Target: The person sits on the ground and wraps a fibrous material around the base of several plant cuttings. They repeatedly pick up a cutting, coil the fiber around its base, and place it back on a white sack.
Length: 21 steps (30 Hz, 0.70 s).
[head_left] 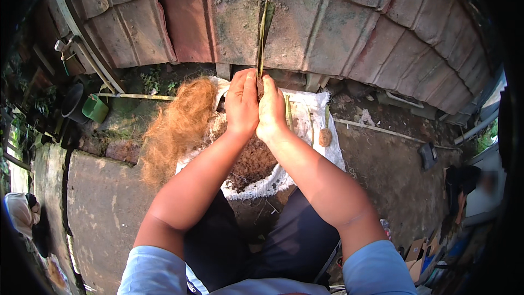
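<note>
My left hand (243, 101) and my right hand (271, 106) are pressed together, palms facing, over the white sack. Between them they clasp the lower end of a long, narrow green plant shoot (263, 38), which points away from me. A bit of brown, fibrous-looking material shows at its base; the palms hide the rest. Below the hands lies a heap of dark brown crumbly material (254, 161). On the right of the sack rests another shoot with a brown ball (325, 137) at its base. More thin green stalks (289, 113) lie beside my right hand.
A big tuft of tan fibre (177, 128) covers the left edge of the white sack (334, 155). Clay roof tiles (289, 27) slope across the far side. A green bucket (96, 109) and a dark bucket (73, 102) stand left; another person (464, 186) is at far right.
</note>
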### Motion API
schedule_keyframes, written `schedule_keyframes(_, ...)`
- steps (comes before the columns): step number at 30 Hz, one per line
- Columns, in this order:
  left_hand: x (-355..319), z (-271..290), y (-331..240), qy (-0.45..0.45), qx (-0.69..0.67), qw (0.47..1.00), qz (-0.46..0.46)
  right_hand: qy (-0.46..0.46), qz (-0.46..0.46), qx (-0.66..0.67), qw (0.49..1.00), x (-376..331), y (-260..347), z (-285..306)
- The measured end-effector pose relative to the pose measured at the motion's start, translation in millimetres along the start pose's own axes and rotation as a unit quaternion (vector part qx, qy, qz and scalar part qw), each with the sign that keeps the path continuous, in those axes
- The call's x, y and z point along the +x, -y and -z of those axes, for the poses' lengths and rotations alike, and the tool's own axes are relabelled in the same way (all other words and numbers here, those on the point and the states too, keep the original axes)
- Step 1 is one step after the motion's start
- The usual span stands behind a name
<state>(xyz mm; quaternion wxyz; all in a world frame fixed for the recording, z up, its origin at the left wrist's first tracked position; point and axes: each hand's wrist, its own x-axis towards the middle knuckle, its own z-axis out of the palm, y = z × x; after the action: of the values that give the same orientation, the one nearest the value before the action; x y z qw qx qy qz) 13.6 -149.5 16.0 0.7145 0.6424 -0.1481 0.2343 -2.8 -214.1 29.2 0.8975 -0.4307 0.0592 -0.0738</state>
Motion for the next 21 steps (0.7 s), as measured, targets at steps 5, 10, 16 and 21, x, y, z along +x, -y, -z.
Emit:
schedule_keyframes(5, 8, 6, -10, -0.05, -0.118, 0.985, 0.113, 0.039, 0.043, -0.083, 0.995, 7, 8, -12)
schedule_keyframes(10, 11, 3, -34, -0.046, -0.193, 0.978, 0.07, 0.077, 0.083, -0.11, 0.987, 14, 10, -17)
schedule_keyframes(16, 18, -3, -50, -0.099, -0.157, 0.974, 0.129, 0.045, 0.07, -0.071, 0.994, 2, 18, -29)
schedule_keyframes(21, 21, 1, -25, -0.076, -0.138, 0.974, 0.163, 0.073, 0.053, -0.026, 0.996, 14, 9, -22)
